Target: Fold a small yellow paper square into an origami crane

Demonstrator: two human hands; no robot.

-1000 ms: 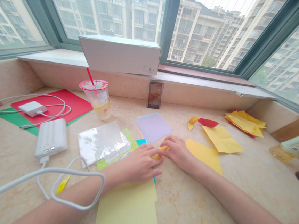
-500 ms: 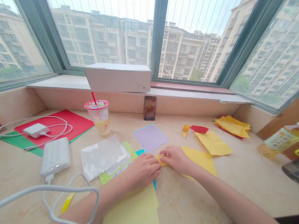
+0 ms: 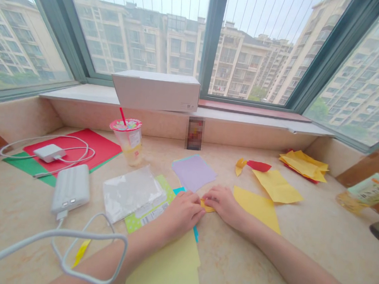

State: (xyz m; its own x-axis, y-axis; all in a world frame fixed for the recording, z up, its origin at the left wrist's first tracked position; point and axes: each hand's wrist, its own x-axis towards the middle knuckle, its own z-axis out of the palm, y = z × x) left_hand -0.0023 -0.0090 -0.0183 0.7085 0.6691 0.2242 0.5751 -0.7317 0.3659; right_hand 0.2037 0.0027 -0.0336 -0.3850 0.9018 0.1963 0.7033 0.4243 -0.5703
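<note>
Between my two hands lies a small folded piece of yellow paper [image 3: 207, 207], flat on the counter. My left hand [image 3: 186, 212] has its fingers bent together at the paper's left end. From the other side my right hand [image 3: 222, 203] pinches the paper's upper edge with thumb and fingers. Under my left forearm are pale yellow sheets [image 3: 168, 268], with a bit of blue paper [image 3: 196, 234] showing beside them. A lilac square sheet [image 3: 193, 172] lies just beyond my hands. Close to my right wrist is a larger yellow sheet [image 3: 258, 207].
A clear plastic sleeve [image 3: 132, 192] and a drink cup [image 3: 128, 143] stand left of centre. A white power bank [image 3: 71, 189] with a cable [image 3: 68, 234] lies at left. Folded red and yellow pieces [image 3: 258, 166], a paper pile [image 3: 303, 165] and a bottle [image 3: 367, 193] are at right.
The view has shifted and tilted slightly. Both hands stay at the folded yellow paper, with only a small shift of the fingers.
</note>
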